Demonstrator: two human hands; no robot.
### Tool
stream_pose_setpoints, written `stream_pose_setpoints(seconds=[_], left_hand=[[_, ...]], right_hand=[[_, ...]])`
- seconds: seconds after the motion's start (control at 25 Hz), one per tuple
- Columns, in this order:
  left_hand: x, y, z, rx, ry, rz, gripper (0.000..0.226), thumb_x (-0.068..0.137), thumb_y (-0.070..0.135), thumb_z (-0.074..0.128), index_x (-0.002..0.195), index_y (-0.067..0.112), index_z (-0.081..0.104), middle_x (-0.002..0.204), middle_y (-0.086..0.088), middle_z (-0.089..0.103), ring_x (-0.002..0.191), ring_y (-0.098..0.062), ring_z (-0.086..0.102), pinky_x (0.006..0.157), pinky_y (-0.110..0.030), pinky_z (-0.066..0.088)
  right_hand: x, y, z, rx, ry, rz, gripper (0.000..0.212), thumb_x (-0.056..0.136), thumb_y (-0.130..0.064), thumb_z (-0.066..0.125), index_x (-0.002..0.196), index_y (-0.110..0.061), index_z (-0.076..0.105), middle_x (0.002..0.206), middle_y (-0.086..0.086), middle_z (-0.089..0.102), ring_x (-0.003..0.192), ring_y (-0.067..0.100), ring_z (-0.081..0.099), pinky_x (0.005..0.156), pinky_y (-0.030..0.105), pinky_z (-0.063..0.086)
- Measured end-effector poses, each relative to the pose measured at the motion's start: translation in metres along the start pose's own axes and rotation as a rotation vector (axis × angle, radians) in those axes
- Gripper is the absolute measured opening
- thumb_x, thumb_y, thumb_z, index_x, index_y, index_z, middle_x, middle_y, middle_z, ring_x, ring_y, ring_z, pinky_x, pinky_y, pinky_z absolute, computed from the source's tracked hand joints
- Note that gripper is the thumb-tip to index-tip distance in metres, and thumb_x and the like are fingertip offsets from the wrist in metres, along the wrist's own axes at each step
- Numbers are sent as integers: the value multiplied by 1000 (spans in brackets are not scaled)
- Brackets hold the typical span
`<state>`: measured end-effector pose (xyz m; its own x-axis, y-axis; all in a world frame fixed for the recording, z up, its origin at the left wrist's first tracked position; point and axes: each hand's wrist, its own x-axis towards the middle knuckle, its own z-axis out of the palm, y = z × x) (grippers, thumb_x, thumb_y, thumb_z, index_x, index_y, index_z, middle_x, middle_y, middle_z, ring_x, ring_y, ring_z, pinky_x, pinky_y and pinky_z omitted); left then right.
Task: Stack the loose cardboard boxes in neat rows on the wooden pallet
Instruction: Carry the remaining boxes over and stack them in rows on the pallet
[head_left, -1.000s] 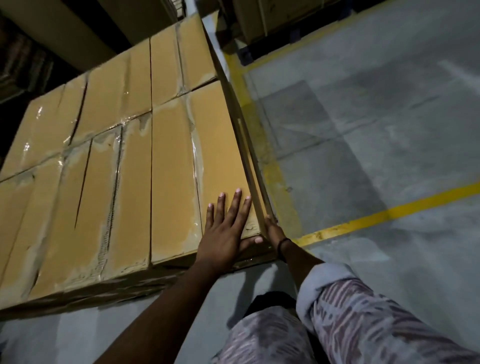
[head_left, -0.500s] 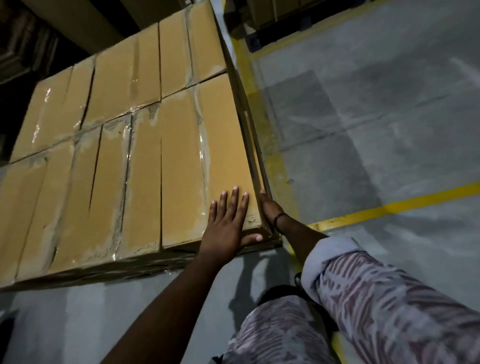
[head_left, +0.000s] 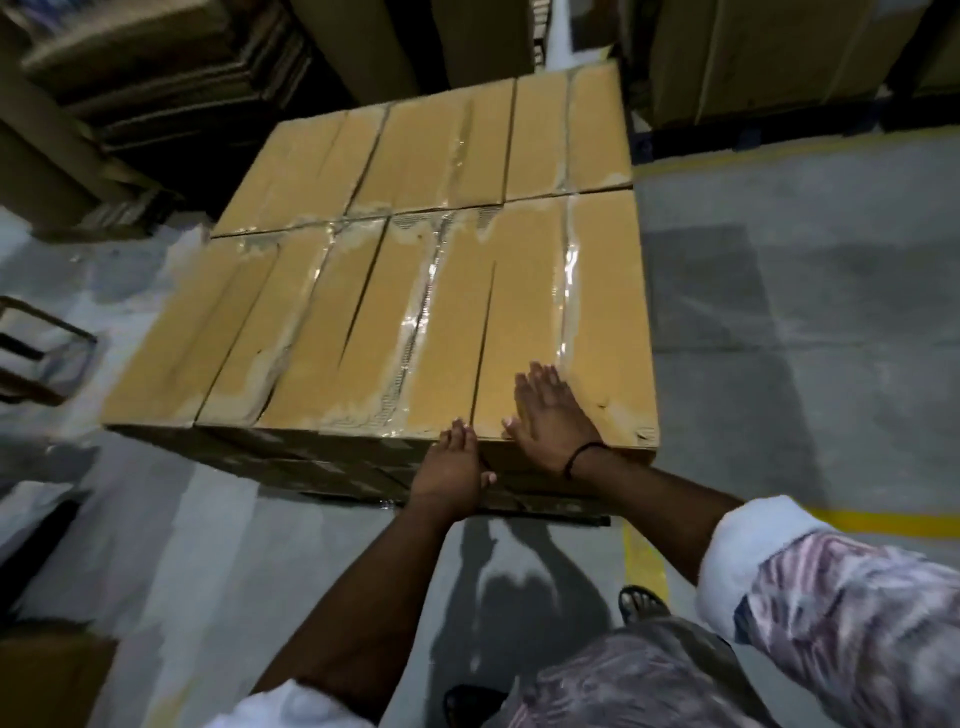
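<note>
- Boxes (head_left: 415, 291) sitting in two tight rows just ahead, long axes pointing away.
- Right hand (head_left: 550, 410) lying flat atop the near-right box (head_left: 608, 322); left hand (head_left: 452, 470) pressing, fingers straight, on its near edge.

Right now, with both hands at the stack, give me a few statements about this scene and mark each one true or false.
1. The right hand lies flat on top of the near right cardboard box. True.
2. The top-layer boxes stand open with flaps up. False: they are closed and taped.
3. The left hand grips a roll of tape. False: it holds nothing; its fingers touch the near edge of the boxes.
4. A black band circles the right wrist. True.
5. A yellow line marks the floor. True.
</note>
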<state>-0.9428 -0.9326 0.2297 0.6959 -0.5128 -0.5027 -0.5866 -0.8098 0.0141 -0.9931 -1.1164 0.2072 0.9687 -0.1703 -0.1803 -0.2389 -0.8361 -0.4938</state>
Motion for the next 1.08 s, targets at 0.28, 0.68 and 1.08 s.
stream_pose_setpoints(seconds=[0.28,0.68,1.08], left_hand=[[-75,-135,19,-124,52,-63,87,101,50,50,163,14,1,170,-8,-5,157,-32,6,124,-45,19],[-113,-300,15,-317,133,-215,81,100,57,48,163,22,10,171,-8,0,154,-35,19,116,-49,33],[-41,-408,-12,-90,110,-138,79,103,52,43,163,15,7,170,-12,1,155,-38,12,120,-49,26]], right_hand=[[10,-116,75,-200,-129,40,80,103,-47,43,162,-15,0,168,16,-13,155,33,-11,124,43,-3],[47,-231,100,-304,-105,23,82,102,-52,44,162,-17,0,167,16,-16,154,34,-15,125,44,-1],[167,-326,159,-343,-132,-14,82,103,-53,38,161,-9,0,167,21,-11,154,38,-14,125,49,-4]])
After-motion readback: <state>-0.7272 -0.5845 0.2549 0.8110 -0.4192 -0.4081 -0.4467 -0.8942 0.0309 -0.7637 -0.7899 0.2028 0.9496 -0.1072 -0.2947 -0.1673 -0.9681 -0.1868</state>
